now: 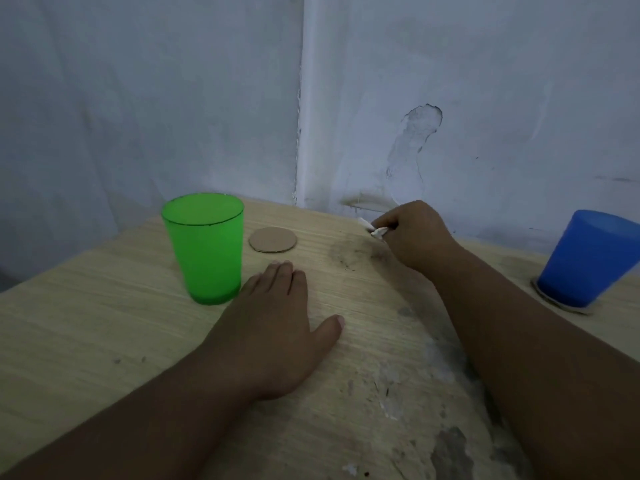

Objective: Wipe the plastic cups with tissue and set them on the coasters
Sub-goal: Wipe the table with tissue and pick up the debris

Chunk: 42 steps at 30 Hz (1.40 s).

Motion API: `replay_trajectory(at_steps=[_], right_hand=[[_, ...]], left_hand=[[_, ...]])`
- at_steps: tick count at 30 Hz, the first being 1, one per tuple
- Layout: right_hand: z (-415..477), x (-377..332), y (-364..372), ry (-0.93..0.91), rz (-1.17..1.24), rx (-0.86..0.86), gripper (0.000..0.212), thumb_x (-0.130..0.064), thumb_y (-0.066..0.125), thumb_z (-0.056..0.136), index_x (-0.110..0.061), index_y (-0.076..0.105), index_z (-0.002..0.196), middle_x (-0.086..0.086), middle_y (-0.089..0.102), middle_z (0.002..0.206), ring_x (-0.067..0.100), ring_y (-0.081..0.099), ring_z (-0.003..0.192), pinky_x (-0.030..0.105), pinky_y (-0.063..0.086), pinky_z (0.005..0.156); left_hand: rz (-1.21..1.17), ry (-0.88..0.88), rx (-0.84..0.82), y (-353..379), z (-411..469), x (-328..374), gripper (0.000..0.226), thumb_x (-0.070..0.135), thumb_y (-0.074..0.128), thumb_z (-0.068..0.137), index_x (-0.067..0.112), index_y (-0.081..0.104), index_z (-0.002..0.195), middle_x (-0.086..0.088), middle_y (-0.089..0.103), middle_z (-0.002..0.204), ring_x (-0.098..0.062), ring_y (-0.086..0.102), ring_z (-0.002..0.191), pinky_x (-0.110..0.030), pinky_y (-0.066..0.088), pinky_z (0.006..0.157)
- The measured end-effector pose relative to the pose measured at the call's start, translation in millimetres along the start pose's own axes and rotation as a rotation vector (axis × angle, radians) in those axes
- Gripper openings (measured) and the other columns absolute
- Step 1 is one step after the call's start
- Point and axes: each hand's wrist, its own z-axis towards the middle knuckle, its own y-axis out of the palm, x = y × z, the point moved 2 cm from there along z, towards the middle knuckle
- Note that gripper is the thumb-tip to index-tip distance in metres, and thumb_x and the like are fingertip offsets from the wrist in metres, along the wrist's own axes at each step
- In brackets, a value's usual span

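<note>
Two bare forearms, no sleeves visible

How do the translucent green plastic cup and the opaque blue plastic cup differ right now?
The translucent green plastic cup stands on bare table beside an empty round cardboard coaster; the opaque blue plastic cup already sits on its own coaster. Green is near the left hand, blue beyond the right forearm. Both stand upright, untouched.

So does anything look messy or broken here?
Yes. The wall has a patch of peeled paint, and the table is stained and flaking near the front. The green cup stands beside its coaster, not on it.
</note>
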Motion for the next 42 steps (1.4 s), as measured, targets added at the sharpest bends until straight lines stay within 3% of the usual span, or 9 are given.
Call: replay_trajectory(at_steps=[3,6,13,19,25,29,36,40,42], right_hand=[[6.8,-1.2,11.3,0.055,-0.044,-0.02,0.024,-0.008,0.06,0.091,-0.008,0.075,0.11,0.013,0.075,0.102,0.02,0.064,0.08,0.024,0.049,0.071],[10.8,-9.7,23.7,0.063,-0.082,-0.076,0.026,-0.005,0.059,0.091,-0.007,0.074,0.112,0.011,0.071,0.114,0.022,0.065,0.104,0.025,0.047,0.089],[14.2,-28.9,40.7,-0.031,-0.13,-0.145,0.029,-0.007,0.057,0.091,-0.008,0.073,0.115,0.01,0.069,0.119,0.024,0.061,0.115,0.028,0.043,0.1],[0.5,-40.7,35.7,-0.154,-0.049,-0.205,0.036,0.002,0.053,0.09,-0.014,0.073,0.117,0.004,0.07,0.121,0.017,0.061,0.114,0.018,0.041,0.095],[8.9,-16.1,22.4,0.052,0.051,0.081,0.031,0.002,0.059,0.086,-0.007,0.074,0.111,0.009,0.072,0.114,0.02,0.065,0.106,0.023,0.047,0.091],[18.8,-15.9,39.4,0.09,-0.084,-0.074,0.03,-0.006,0.059,0.09,-0.008,0.072,0.117,0.009,0.069,0.121,0.022,0.062,0.113,0.028,0.046,0.1],[15.0,-39.9,43.7,-0.023,-0.18,-0.262,0.037,-0.01,0.06,0.09,-0.015,0.067,0.126,0.007,0.062,0.133,0.022,0.057,0.121,0.033,0.042,0.108],[-1.6,-48.1,35.6,-0.129,-0.116,-0.253,0.035,-0.003,0.053,0.092,-0.012,0.071,0.121,0.006,0.068,0.124,0.019,0.061,0.114,0.027,0.045,0.1],[-10.0,-48.3,31.7,-0.127,-0.018,-0.198,0.031,-0.003,0.053,0.092,-0.012,0.074,0.113,0.004,0.072,0.115,0.015,0.064,0.102,0.023,0.049,0.089]], left_hand=[[-0.021,-0.008,0.001,-0.3,0.7,-0.6,0.09,0.072,0.021,0.094,0.015,0.001,0.16,-0.005,-0.004,0.169,-0.017,-0.004,0.155,-0.034,0.001,0.125],[-0.04,-0.024,0.007,0.2,2.4,-1.4,0.091,0.073,0.022,0.093,0.016,0.001,0.161,-0.003,-0.006,0.169,-0.016,-0.005,0.155,-0.034,0.001,0.125],[-0.057,-0.049,0.019,2.2,7.1,-1.8,0.093,0.074,0.024,0.092,0.015,0.003,0.161,-0.002,-0.004,0.169,-0.015,-0.004,0.155,-0.034,0.001,0.124],[-0.043,-0.055,0.023,1.5,5.8,-1.4,0.091,0.073,0.022,0.092,0.015,0.004,0.161,-0.003,-0.003,0.169,-0.015,-0.003,0.155,-0.034,0.002,0.125],[-0.05,-0.055,0.021,1.2,4.3,-1.7,0.091,0.073,0.021,0.093,0.015,0.0,0.16,-0.003,-0.007,0.169,-0.015,-0.005,0.155,-0.034,0.0,0.124],[-0.043,-0.056,0.018,3.0,5.8,-1.8,0.091,0.073,0.021,0.093,0.015,-0.001,0.16,-0.003,-0.008,0.169,-0.016,-0.006,0.155,-0.035,0.0,0.125],[-0.03,-0.054,0.013,2.6,6.2,-1.6,0.091,0.073,0.021,0.093,0.014,0.001,0.16,-0.004,-0.006,0.169,-0.017,-0.005,0.155,-0.035,0.001,0.125],[-0.022,-0.05,0.01,2.8,6.8,-1.6,0.092,0.073,0.021,0.093,0.014,0.002,0.16,-0.004,-0.004,0.169,-0.017,-0.004,0.155,-0.035,0.002,0.125],[-0.02,-0.046,0.013,2.3,6.6,-1.3,0.091,0.072,0.021,0.093,0.013,0.003,0.16,-0.005,-0.003,0.169,-0.017,-0.003,0.155,-0.035,0.003,0.125]])
